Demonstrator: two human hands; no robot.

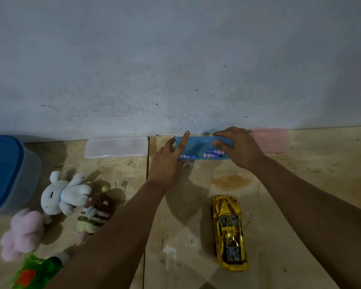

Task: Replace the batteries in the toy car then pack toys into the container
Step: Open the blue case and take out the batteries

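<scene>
A blue case (202, 143) with several batteries (212, 153) inside stands against the wall at the table's back edge. My left hand (168, 158) holds its left end, index finger stretched up along the case. My right hand (238, 148) grips its right end, fingers curled over the top edge. The gold toy car (229, 232) lies on the wooden table, near and to the right of centre. A large clear container with a blue lid (6, 172) stands at the far left.
A white plush rabbit (64, 193), a brown striped plush (95, 213), a pink plush (23, 232) and a green toy (37, 272) lie at the left. A clear flat lid (116, 150) and a pink case (271, 139) rest by the grey wall.
</scene>
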